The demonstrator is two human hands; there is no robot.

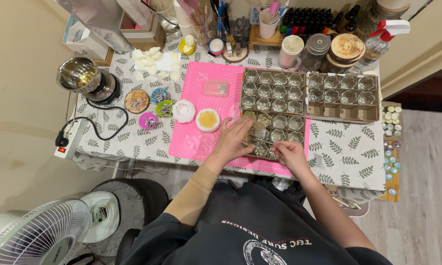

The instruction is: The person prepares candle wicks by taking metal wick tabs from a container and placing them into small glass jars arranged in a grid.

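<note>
Resting in the near rows of a cardboard tray point(244, 98), small clear glass jars point(280, 120) are arranged in a grid; their scalloped rims are visible, and several look empty. One jar point(258, 131) is gripped by the left hand point(232, 141), fingers closed around it at the tray's near left corner. The right hand point(290, 154) is placed at the tray's near edge with fingertips pinched on another jar point(275, 147); the exact hold cannot be determined. The tray is set on a pink mat point(201, 132), which is laid over a leaf-patterned cloth point(343, 147) covering the table. A second tray point(343, 112) is positioned just beside it, to the right. A steel pot point(79, 74) is located at far left, and a fan point(37, 235) stands on the floor.
</note>
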